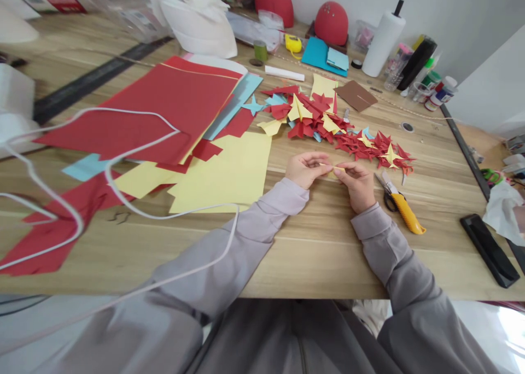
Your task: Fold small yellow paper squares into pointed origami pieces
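Observation:
Between my two hands, just above the wooden table [311,253], is a small piece of yellow paper [337,169]. My left hand [308,169] pinches its left end with thumb and fingers. My right hand [357,183] pinches the right end. Most of the paper is hidden by the fingers, so its folds cannot be made out. Beyond the hands lies a pile of folded red paper pieces [301,128], mixed with yellow and light blue ones. A yellow folded piece [391,155] rests on the red ones at the right.
Right of my hands lie a yellow utility knife [408,212] and scissors [389,202]. A black phone-like object [490,248] is near the right edge. Red paper sheets [164,106] and a yellow sheet [229,171] cover the left. A white cable [172,216] crosses them and passes over my left sleeve.

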Available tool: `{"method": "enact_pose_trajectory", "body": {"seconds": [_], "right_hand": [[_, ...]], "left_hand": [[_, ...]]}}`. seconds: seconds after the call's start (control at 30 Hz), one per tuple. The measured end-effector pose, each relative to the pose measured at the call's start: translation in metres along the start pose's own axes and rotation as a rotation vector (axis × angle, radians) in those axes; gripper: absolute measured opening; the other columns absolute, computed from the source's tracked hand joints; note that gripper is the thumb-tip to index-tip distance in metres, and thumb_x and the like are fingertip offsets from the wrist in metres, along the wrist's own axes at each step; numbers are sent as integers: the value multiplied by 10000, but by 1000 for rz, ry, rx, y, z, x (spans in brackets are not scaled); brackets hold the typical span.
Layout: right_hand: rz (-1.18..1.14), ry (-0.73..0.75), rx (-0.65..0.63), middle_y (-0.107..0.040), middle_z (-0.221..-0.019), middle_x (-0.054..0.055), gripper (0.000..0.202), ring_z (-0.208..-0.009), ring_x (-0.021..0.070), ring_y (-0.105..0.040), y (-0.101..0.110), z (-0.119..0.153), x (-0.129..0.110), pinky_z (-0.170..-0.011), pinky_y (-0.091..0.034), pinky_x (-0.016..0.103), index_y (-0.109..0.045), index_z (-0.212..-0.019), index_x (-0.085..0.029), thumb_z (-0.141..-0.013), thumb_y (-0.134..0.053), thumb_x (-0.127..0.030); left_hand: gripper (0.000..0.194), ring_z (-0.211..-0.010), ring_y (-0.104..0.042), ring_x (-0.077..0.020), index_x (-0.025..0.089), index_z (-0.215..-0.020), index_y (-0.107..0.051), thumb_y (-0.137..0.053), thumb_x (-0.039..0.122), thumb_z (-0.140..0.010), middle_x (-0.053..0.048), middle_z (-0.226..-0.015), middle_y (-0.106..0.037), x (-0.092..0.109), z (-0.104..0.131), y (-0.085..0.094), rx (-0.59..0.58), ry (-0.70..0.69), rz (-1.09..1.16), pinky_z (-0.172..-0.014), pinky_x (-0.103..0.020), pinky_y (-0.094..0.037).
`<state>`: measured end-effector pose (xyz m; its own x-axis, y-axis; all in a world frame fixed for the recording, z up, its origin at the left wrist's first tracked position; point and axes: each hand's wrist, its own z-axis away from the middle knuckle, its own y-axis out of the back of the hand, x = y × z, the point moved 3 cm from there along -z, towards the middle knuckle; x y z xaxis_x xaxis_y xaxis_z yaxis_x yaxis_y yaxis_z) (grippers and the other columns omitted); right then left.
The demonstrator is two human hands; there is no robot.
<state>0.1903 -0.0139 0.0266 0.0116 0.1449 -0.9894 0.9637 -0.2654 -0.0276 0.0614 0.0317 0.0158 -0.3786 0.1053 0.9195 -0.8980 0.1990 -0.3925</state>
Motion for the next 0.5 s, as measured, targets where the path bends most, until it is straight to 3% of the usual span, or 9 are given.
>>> {"method": "enact_pose_trajectory", "body": {"seconds": [0.17, 0.5], "right_hand": [[25, 30, -34, -642, -732, -2, 228, -674, 130, -578, 2, -1, 4, -626, -481, 276, -628, -718, -199, -565, -742, -322], [-5, 37, -57, -649, -731, -5, 178, -689, 126, -582, 2, 0, 2, -668, -478, 273, -644, -722, -198, -590, -731, -280]], "left_hand": [[439, -643, -612, -138, 119, -799, -656, -802, 239, -403, -39, -699, -671, 1, 0, 0, -35, -25, -6, -685, -315, -504], [401, -643, -627, -153, 115, -756, -648, -801, 248, -409, -37, -668, -672, 3, 3, -1, -43, -41, -25, -693, -333, -518]]}}
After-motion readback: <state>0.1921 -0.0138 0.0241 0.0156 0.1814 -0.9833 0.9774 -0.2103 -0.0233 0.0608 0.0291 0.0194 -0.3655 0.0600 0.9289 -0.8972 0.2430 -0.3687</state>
